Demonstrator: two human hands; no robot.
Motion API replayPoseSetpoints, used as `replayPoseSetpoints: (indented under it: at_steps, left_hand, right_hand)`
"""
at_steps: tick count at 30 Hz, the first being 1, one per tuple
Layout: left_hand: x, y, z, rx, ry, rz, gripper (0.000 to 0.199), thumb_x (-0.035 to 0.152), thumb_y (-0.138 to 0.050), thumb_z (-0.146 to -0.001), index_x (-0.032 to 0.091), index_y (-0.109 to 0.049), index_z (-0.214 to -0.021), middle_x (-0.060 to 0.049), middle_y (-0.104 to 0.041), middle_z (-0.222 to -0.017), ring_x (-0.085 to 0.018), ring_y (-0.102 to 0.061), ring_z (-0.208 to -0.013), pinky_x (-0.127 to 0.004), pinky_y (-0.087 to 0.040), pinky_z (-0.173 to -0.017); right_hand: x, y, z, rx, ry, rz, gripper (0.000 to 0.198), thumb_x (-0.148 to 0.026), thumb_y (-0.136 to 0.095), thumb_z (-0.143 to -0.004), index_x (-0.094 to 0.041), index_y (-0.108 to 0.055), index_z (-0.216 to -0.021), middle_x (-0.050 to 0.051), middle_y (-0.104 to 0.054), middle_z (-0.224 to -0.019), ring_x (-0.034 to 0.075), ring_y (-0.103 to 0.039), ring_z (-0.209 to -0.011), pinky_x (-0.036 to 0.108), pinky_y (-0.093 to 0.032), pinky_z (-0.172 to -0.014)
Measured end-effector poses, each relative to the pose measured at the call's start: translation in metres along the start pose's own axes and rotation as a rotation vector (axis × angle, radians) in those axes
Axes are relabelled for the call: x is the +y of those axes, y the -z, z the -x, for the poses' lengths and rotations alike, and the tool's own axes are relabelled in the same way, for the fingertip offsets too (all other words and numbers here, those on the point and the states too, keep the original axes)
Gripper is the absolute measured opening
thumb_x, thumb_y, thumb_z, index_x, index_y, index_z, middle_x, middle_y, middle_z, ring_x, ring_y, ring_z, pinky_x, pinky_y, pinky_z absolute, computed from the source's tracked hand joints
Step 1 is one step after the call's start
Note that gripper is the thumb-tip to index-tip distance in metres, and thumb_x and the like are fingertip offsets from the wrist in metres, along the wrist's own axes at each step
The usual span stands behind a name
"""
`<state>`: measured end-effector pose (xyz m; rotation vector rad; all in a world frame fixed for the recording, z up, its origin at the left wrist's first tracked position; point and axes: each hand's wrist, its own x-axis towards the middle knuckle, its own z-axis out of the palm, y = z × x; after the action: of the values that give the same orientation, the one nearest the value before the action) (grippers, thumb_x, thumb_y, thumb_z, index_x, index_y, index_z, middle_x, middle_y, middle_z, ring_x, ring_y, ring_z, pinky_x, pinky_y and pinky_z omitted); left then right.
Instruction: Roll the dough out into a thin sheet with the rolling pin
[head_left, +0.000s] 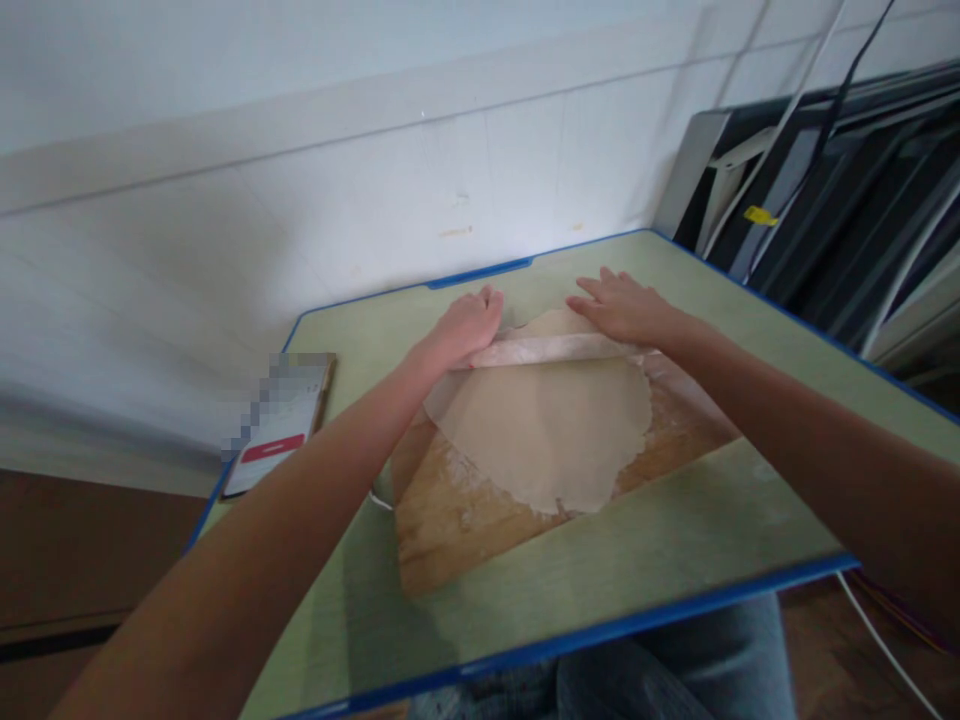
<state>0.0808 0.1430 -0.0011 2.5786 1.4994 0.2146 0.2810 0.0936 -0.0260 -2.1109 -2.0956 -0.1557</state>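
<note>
Together our left hand (465, 325) and right hand (622, 308) press flat, spread fingers on the pale wooden rolling pin (555, 349), wrapped in thin beige dough sheet (547, 425); a phone (279, 425) lies well left.

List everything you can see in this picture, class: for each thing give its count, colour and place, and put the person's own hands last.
table: one, pale green with blue edge, against the white tiled wall
wooden board: one, light brown, floured, on the table
dough sheet: one, beige, thin, spread on the board
rolling pin: one, pale, across the dough's far edge
phone: one, white screen with a red bar, left on the table
cables: black and white, upper right
left hand: on the pin's left end
right hand: flat on the pin's right end
</note>
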Motion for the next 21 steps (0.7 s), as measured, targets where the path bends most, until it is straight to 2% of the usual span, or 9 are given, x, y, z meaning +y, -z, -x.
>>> replayPoseSetpoints:
  at_steps: [2,4,6,9,12,14,17,19,21]
  left_hand:
    - [0.003,-0.001,0.012,0.014,-0.007,-0.008,0.047,0.030,-0.019,-0.099,0.008,-0.047,-0.129,-0.015,-0.055,-0.131,-0.021,-0.048,-0.126,-0.033,-0.036,-0.103]
    - [0.007,-0.003,0.032,0.063,-0.021,-0.067,0.047,0.032,-0.022,-0.098,0.010,-0.045,-0.132,-0.014,-0.051,-0.136,-0.024,-0.043,-0.130,-0.037,-0.035,-0.105]
    - [0.013,-0.005,0.058,0.127,-0.052,-0.166,0.048,0.034,-0.024,-0.098,0.014,-0.041,-0.137,-0.012,-0.048,-0.140,-0.025,-0.039,-0.133,-0.041,-0.032,-0.107]
    - [0.020,-0.007,0.094,0.148,-0.122,-0.243,0.047,0.034,-0.022,-0.098,0.019,-0.038,-0.140,-0.007,-0.046,-0.142,-0.024,-0.037,-0.134,-0.041,-0.031,-0.109]
    - [0.021,-0.009,0.108,0.174,-0.176,-0.246,0.047,0.032,-0.021,-0.098,0.019,-0.038,-0.140,-0.006,-0.045,-0.143,-0.023,-0.038,-0.134,-0.041,-0.030,-0.110]
    - [0.020,-0.010,0.101,0.177,-0.173,-0.245,0.047,0.033,-0.021,-0.098,0.019,-0.039,-0.140,-0.005,-0.046,-0.142,-0.022,-0.039,-0.133,-0.039,-0.032,-0.109]
    - [0.019,-0.008,0.072,0.174,-0.102,-0.223,0.047,0.035,-0.020,-0.098,0.020,-0.044,-0.135,-0.006,-0.051,-0.138,-0.022,-0.044,-0.129,-0.037,-0.038,-0.104]
    - [0.018,-0.007,0.047,0.175,-0.031,-0.165,0.048,0.038,-0.018,-0.098,0.020,-0.054,-0.125,-0.007,-0.059,-0.128,-0.022,-0.053,-0.120,-0.036,-0.043,-0.098]
    - [0.015,-0.006,0.022,0.168,0.049,-0.100,0.054,0.042,-0.015,-0.098,0.018,-0.062,-0.111,-0.009,-0.066,-0.115,-0.024,-0.061,-0.108,-0.036,-0.047,-0.090]
  right_hand:
    - [-0.009,0.008,0.017,-0.034,-0.038,0.004,0.060,-0.050,-0.017,-0.093,-0.019,-0.044,-0.137,0.019,-0.039,-0.145,0.039,-0.036,-0.131,0.065,-0.035,-0.094]
    - [-0.017,0.015,0.040,-0.034,-0.001,0.022,0.057,-0.045,-0.018,-0.094,-0.020,-0.044,-0.138,0.016,-0.037,-0.147,0.036,-0.030,-0.135,0.062,-0.030,-0.101]
    - [-0.024,0.019,0.065,0.005,0.087,0.053,0.054,-0.039,-0.017,-0.095,-0.019,-0.047,-0.136,0.014,-0.040,-0.146,0.032,-0.032,-0.135,0.059,-0.029,-0.104]
    - [-0.029,0.020,0.100,0.098,0.166,0.045,0.054,-0.038,-0.016,-0.096,-0.019,-0.049,-0.133,0.012,-0.047,-0.141,0.026,-0.040,-0.131,0.052,-0.033,-0.104]
    - [-0.031,0.020,0.115,0.157,0.197,0.042,0.054,-0.041,-0.018,-0.096,-0.017,-0.046,-0.136,0.012,-0.044,-0.143,0.026,-0.038,-0.133,0.049,-0.035,-0.104]
    - [-0.032,0.020,0.109,0.138,0.179,0.045,0.055,-0.041,-0.017,-0.096,-0.017,-0.046,-0.136,0.012,-0.043,-0.144,0.027,-0.036,-0.134,0.049,-0.035,-0.103]
    - [-0.027,0.018,0.079,0.067,0.094,0.033,0.054,-0.040,-0.018,-0.095,-0.017,-0.046,-0.136,0.012,-0.043,-0.144,0.029,-0.038,-0.133,0.050,-0.035,-0.103]
    - [-0.020,0.013,0.052,0.045,0.060,0.020,0.053,-0.041,-0.019,-0.095,-0.019,-0.047,-0.135,0.013,-0.045,-0.143,0.030,-0.041,-0.130,0.053,-0.036,-0.101]
    - [-0.010,0.009,0.026,0.025,0.085,0.003,0.052,-0.040,-0.018,-0.095,-0.020,-0.051,-0.129,0.013,-0.052,-0.136,0.029,-0.048,-0.124,0.054,-0.040,-0.096]
